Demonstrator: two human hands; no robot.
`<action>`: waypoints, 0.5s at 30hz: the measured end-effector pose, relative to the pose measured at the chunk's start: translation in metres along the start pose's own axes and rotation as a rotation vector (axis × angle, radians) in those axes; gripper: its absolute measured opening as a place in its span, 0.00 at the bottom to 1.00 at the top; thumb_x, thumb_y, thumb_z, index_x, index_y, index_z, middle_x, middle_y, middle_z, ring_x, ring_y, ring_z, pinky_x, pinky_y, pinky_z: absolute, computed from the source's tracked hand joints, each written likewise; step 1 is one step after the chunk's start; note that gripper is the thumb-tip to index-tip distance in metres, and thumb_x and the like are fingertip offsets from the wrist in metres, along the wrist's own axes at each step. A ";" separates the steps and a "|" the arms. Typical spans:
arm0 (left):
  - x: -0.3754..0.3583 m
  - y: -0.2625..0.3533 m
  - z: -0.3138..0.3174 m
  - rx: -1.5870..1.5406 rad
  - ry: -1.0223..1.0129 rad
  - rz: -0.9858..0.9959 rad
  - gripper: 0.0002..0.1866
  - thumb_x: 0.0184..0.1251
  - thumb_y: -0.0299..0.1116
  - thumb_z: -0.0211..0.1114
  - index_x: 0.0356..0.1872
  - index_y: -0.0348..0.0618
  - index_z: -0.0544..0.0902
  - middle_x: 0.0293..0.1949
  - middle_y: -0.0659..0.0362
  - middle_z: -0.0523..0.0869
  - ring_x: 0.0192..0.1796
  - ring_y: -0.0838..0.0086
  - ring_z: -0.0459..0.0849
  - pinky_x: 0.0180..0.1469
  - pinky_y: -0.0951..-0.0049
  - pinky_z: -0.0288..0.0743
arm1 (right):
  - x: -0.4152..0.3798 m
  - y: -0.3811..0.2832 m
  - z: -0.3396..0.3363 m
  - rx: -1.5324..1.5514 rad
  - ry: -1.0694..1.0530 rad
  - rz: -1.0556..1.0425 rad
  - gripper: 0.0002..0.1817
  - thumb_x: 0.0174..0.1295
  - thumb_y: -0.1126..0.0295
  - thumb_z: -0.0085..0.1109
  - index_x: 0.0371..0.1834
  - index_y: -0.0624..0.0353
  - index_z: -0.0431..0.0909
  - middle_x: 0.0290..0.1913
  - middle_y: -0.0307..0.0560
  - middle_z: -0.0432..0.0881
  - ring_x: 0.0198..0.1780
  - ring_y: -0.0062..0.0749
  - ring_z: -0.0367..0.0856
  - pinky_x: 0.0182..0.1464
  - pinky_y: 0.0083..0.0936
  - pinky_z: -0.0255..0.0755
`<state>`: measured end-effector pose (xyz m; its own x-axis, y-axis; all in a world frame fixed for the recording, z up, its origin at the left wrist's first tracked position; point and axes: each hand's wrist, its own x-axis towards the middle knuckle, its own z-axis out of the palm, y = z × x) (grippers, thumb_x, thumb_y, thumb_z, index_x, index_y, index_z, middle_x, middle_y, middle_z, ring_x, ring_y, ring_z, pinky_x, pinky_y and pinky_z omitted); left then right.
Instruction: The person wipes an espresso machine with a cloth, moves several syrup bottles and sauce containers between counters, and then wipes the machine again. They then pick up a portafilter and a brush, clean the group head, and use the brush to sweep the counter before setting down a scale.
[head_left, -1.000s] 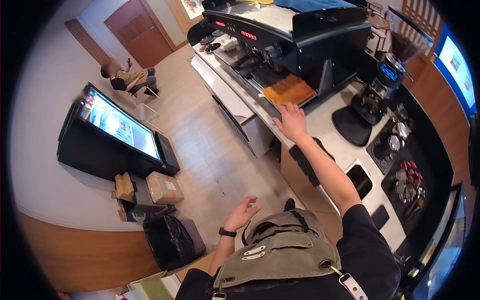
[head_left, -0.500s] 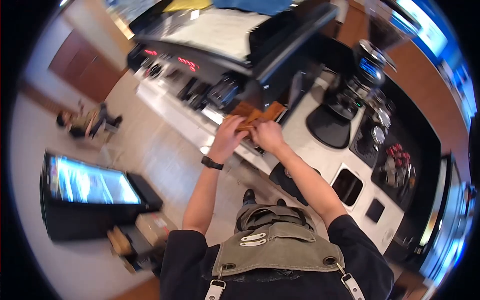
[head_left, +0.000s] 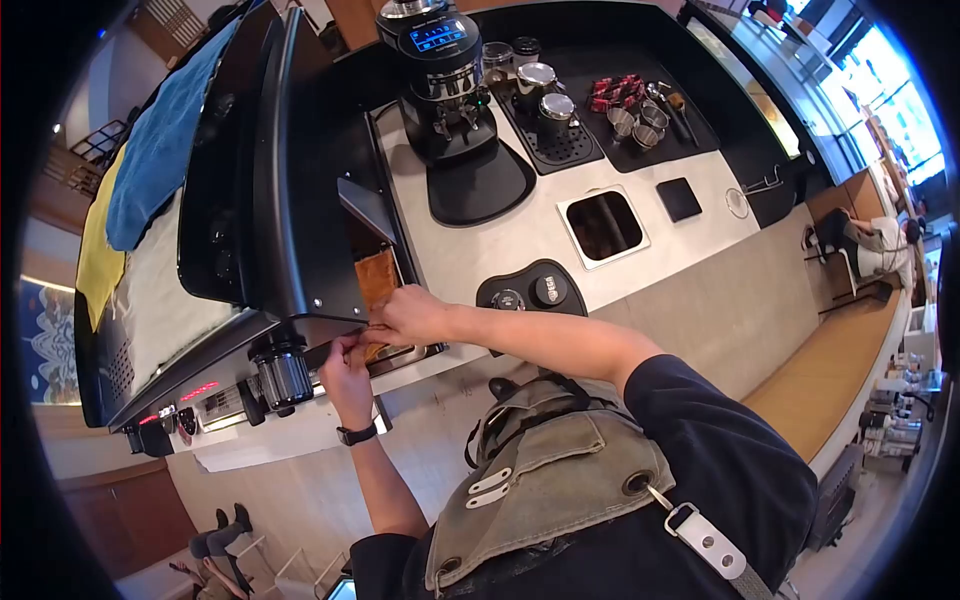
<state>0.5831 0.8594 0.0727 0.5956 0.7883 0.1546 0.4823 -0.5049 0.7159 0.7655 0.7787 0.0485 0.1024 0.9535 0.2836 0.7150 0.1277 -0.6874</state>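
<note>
A brown-orange cloth (head_left: 376, 277) lies by the right side of a black espresso machine (head_left: 282, 190), over a tray area at its corner. My right hand (head_left: 412, 316) is closed on the cloth, with the fingers bent down into it. Close beside it, my left hand (head_left: 347, 383) pinches the near end of the cloth just below the machine's front corner. The fingertips of both hands almost meet and are partly hidden. A black knob (head_left: 281, 375) on the machine front sits left of my left hand.
On the white counter stand a coffee grinder (head_left: 440, 75), a black tamping mat (head_left: 548, 290) with tools, and a square inset bin (head_left: 603, 228). Metal cups (head_left: 650, 125) rest on a dark mat. Blue towel (head_left: 175, 130) lies atop the machine. Two seated people are farther off.
The view has swung toward the right, bringing the counter and grinder more fully into sight. Both hands stay at the cloth, which now extends beyond my right hand along the machine's side.
</note>
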 end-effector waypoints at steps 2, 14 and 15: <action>0.001 -0.007 0.001 -0.002 0.016 0.040 0.06 0.72 0.29 0.69 0.40 0.35 0.86 0.25 0.52 0.85 0.28 0.73 0.79 0.35 0.68 0.74 | -0.002 -0.001 -0.014 0.072 -0.005 -0.007 0.18 0.67 0.53 0.65 0.33 0.58 0.87 0.30 0.54 0.87 0.34 0.54 0.87 0.39 0.45 0.80; 0.003 -0.009 0.005 -0.104 0.045 0.057 0.08 0.72 0.31 0.72 0.40 0.35 0.86 0.22 0.52 0.86 0.23 0.74 0.76 0.31 0.69 0.70 | -0.007 0.006 -0.013 0.272 0.014 0.020 0.15 0.67 0.59 0.66 0.35 0.62 0.86 0.28 0.61 0.84 0.32 0.59 0.84 0.37 0.46 0.76; 0.003 -0.008 0.005 -0.108 0.054 0.062 0.08 0.72 0.31 0.72 0.40 0.35 0.86 0.21 0.52 0.85 0.22 0.74 0.75 0.30 0.69 0.70 | -0.007 0.005 -0.012 0.255 0.028 0.026 0.15 0.67 0.59 0.66 0.34 0.62 0.85 0.28 0.61 0.84 0.32 0.60 0.84 0.36 0.46 0.75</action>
<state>0.5837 0.8640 0.0640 0.5854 0.7759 0.2350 0.3721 -0.5147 0.7724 0.7767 0.7694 0.0515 0.1402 0.9498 0.2797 0.5144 0.1715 -0.8402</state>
